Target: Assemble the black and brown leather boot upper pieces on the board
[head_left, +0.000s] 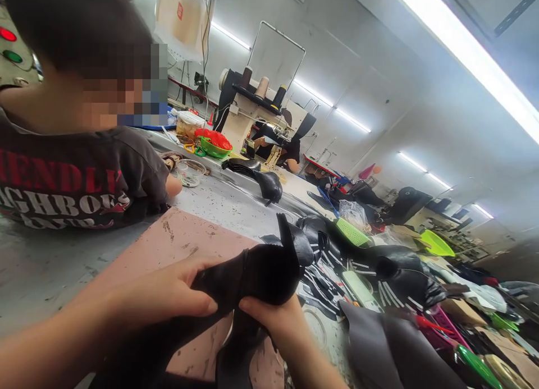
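Note:
Both of my hands grip a black leather boot upper (269,274) above the pinkish work mat (155,248). My left hand (185,291) is closed on its left part, thumb on top and fingers hidden underneath. My right hand (275,321) pinches the rounded part from below, with its thumb pressed on the near side. Dark lengths of the leather hang down under my hands, and their lower ends run out of view. Past the mat lies a stack of curved black leather pieces (256,175).
A person in a dark printed shirt (80,175) sits close on the left. A sewing machine (252,108) with thread cones stands behind the table. More black leather pieces (387,265), a green basket (351,232) and a brown sheet (387,344) crowd the right side.

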The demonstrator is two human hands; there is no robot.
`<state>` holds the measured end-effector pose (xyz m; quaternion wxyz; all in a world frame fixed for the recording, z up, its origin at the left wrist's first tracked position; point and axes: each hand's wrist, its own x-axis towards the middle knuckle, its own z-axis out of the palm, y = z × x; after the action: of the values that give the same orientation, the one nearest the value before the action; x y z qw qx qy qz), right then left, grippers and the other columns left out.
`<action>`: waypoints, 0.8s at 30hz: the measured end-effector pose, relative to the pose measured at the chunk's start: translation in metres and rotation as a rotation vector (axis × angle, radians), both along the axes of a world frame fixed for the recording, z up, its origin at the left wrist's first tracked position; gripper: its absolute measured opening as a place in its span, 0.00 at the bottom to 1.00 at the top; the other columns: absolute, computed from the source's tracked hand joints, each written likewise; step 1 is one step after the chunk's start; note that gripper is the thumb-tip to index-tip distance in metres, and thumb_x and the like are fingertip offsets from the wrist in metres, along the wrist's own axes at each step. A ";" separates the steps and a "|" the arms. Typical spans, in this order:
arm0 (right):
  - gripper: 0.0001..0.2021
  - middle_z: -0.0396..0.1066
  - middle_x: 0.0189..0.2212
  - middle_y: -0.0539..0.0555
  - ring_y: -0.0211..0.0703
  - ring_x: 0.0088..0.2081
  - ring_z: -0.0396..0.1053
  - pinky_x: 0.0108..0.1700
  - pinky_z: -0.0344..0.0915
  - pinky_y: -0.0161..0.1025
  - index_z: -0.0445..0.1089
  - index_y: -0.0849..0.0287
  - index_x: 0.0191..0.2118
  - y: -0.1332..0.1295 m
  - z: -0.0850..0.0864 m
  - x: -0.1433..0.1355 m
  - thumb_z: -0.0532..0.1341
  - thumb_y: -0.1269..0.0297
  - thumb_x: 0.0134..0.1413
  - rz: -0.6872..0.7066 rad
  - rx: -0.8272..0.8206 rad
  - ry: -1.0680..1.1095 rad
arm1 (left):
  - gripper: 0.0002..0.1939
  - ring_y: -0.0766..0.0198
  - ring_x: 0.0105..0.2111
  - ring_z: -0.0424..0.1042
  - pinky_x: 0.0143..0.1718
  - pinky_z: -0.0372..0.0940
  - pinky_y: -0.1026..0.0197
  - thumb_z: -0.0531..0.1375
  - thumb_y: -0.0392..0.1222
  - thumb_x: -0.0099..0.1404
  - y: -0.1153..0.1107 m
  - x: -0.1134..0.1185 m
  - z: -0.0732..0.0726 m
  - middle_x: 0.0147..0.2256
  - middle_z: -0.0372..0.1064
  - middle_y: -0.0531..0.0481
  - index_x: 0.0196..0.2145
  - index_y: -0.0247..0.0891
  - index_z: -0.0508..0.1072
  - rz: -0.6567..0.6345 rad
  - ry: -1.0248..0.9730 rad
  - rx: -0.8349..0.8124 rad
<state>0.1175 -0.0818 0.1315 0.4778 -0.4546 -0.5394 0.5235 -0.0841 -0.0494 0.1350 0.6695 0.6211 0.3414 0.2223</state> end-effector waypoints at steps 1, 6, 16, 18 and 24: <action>0.21 0.76 0.38 0.51 0.53 0.43 0.72 0.47 0.69 0.46 0.74 0.55 0.40 0.000 0.001 0.000 0.71 0.65 0.33 -0.008 0.002 -0.013 | 0.30 0.52 0.46 0.69 0.42 0.65 0.59 0.60 0.42 0.46 0.001 -0.001 0.001 0.44 0.72 0.52 0.50 0.42 0.67 0.014 0.014 0.042; 0.21 0.76 0.36 0.50 0.53 0.41 0.73 0.44 0.70 0.45 0.74 0.55 0.39 0.003 -0.001 0.000 0.71 0.67 0.31 -0.016 0.060 -0.067 | 0.19 0.55 0.49 0.67 0.50 0.61 0.61 0.59 0.48 0.56 0.009 0.002 0.018 0.46 0.72 0.55 0.45 0.43 0.72 -0.096 0.106 0.270; 0.18 0.76 0.39 0.50 0.51 0.44 0.72 0.48 0.68 0.45 0.74 0.53 0.40 0.000 0.000 -0.002 0.66 0.70 0.37 -0.067 0.117 -0.103 | 0.14 0.65 0.29 0.65 0.29 0.59 0.67 0.53 0.48 0.60 0.009 0.020 0.026 0.26 0.69 0.55 0.28 0.37 0.74 0.038 0.253 0.370; 0.19 0.76 0.40 0.51 0.51 0.44 0.72 0.48 0.68 0.46 0.74 0.53 0.42 0.001 -0.001 -0.001 0.65 0.69 0.38 -0.079 0.143 -0.124 | 0.14 0.65 0.28 0.65 0.29 0.59 0.67 0.53 0.48 0.59 0.010 0.021 0.024 0.26 0.68 0.55 0.27 0.37 0.74 0.056 0.249 0.347; 0.14 0.76 0.36 0.52 0.50 0.40 0.73 0.42 0.70 0.44 0.75 0.55 0.38 0.003 -0.008 0.005 0.65 0.67 0.39 -0.105 0.177 -0.230 | 0.13 0.61 0.34 0.69 0.35 0.61 0.64 0.56 0.49 0.57 0.015 0.023 0.022 0.30 0.73 0.55 0.30 0.40 0.76 0.052 0.120 0.212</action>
<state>0.1229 -0.0787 0.1232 0.4775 -0.4953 -0.6102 0.3927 -0.0614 -0.0346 0.1566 0.5725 0.6915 0.3713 0.2370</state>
